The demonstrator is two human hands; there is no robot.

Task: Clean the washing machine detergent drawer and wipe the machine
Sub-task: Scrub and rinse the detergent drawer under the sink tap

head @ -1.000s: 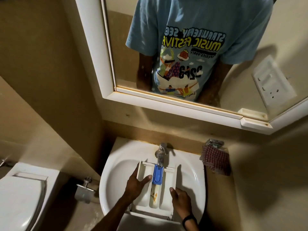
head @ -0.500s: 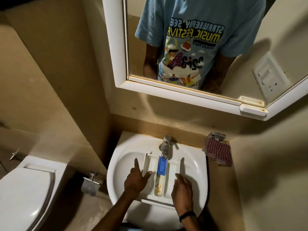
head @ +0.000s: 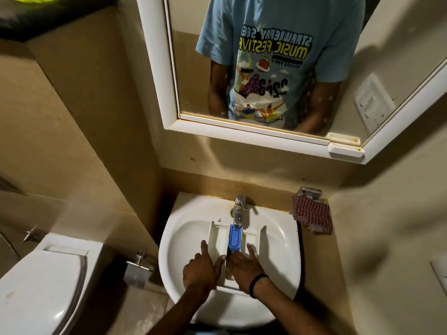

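Resting in sink (head: 183, 238) under tap (head: 238, 209), detergent drawer (head: 219, 232) (light, stiff plastic, prob. slick when wet) lies under left hand (head: 200, 267) & right hand (head: 245, 263), each grip wide, fingers flat, holding nothing; take by side walls.

Beige walls (head: 72, 117) — white-framed mirror (head: 266, 68) above sink (head: 183, 228), toilet (head: 41, 281) at left, dim light.
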